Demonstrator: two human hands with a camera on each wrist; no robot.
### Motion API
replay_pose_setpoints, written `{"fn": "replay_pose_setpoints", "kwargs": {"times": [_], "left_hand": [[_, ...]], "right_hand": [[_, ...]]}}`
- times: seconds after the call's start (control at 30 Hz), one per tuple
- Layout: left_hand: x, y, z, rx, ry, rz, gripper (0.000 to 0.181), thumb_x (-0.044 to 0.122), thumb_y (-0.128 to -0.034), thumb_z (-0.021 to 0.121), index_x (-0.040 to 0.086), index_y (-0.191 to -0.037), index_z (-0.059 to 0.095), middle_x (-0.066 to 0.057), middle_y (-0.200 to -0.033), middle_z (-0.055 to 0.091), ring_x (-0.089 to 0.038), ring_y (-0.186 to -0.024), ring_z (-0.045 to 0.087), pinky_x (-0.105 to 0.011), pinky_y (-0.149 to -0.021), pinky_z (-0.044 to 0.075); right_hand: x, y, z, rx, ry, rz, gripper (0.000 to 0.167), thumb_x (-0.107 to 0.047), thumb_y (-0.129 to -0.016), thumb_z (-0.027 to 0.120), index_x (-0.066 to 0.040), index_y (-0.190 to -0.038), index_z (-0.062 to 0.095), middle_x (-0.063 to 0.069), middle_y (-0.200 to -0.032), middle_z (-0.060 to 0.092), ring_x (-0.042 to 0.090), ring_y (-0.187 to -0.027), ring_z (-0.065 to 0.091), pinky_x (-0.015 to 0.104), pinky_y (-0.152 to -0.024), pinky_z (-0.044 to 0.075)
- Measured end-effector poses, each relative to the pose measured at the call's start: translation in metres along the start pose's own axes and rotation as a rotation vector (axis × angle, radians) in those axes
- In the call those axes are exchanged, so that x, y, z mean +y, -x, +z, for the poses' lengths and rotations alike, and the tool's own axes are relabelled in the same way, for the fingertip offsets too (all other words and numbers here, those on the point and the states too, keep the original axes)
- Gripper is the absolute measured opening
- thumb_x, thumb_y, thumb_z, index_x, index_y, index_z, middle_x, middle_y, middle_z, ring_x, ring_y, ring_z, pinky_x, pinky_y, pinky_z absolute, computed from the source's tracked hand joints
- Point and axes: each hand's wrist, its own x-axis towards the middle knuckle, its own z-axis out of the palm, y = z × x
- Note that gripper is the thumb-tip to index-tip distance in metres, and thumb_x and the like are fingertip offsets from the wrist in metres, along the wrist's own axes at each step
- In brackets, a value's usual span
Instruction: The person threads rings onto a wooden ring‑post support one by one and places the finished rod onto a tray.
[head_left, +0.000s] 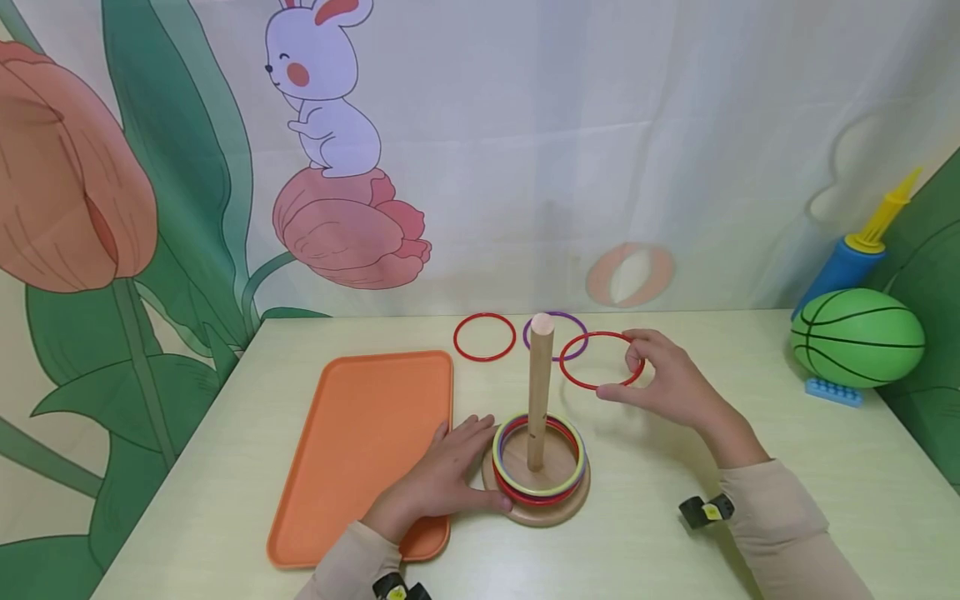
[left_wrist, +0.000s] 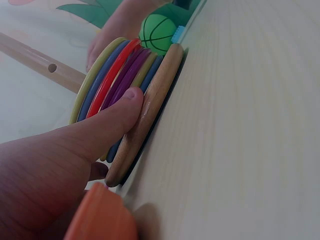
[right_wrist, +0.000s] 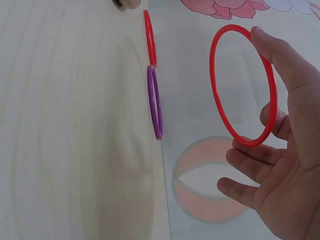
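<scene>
1 red ring [right_wrist: 273,92] is raised above the table [head_left: 637,533], right of the peg [head_left: 539,383], pinched by the right hand [head_left: 667,375]. The left hand [head_left: 450,471], fingers extended, touches the base [head_left: 551,516]. Apparent step: ring transfer. Next: centre over peg, lower. Ring: thin, smooth, round.

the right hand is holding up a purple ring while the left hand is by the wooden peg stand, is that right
The colour is wrong: the ring that the right hand holds up is red, as the right wrist view shows. The left hand is indeed by the wooden peg stand.
</scene>
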Motion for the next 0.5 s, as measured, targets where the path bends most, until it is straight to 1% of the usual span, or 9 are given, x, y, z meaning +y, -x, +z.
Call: {"fn": "replay_pose_setpoints", "kwargs": {"times": [0.23, 0.33, 0.43, 0.5], "left_hand": [[-0.0005, 0.0004, 0.0004, 0.004, 0.004, 0.004, 0.101, 0.059, -0.0817, 0.086, 0.013, -0.161, 0.043, -0.011, -0.171, 0.033, -0.036, -0.16, 0.02, -0.065, -0.127, 0.002], [-0.0009, 0.0004, 0.0005, 0.006, 0.005, 0.008, 0.101, 0.059, -0.0818, 0.085, 0.013, -0.162, 0.043, -0.011, -0.171, 0.033, -0.036, -0.16, 0.02, -0.065, -0.127, 0.001], [-0.0013, 0.0004, 0.0008, 0.007, 0.004, 0.009, 0.101, 0.059, -0.0817, 0.085, 0.013, -0.161, 0.043, -0.011, -0.171, 0.033, -0.035, -0.16, 0.02, -0.065, -0.127, 0.001], [-0.0016, 0.0004, 0.0009, 0.007, 0.004, 0.009, 0.101, 0.059, -0.0817, 0.086, 0.013, -0.161, 0.043, -0.011, -0.171, 0.033, -0.035, -0.16, 0.02, -0.065, -0.127, 0.001]], "right_hand": [[-0.0073, 0.0019, -0.005, 0.025, -0.023, 0.016, 0.055, -0.041, -0.079, 0.095, -0.012, -0.083, 0.048, 0.02, -0.151, 0.054, 0.044, -0.142, 0.046, 0.061, -0.102, 0.048], [-0.0089, 0.0017, -0.0068, 0.06, -0.025, -0.001, 0.057, -0.039, -0.079, 0.095, -0.011, -0.084, 0.045, 0.018, -0.149, 0.056, 0.042, -0.141, 0.048, 0.06, -0.102, 0.048], [-0.0086, 0.001, -0.0076, 0.103, -0.03, -0.035, 0.06, -0.035, -0.078, 0.096, -0.01, -0.086, 0.042, 0.015, -0.141, 0.061, 0.039, -0.138, 0.051, 0.054, -0.098, 0.046], [-0.0083, 0.0011, -0.0082, 0.123, -0.032, -0.047, 0.06, -0.034, -0.077, 0.097, -0.011, -0.085, 0.043, 0.014, -0.139, 0.062, 0.037, -0.137, 0.052, 0.053, -0.097, 0.045]]}}
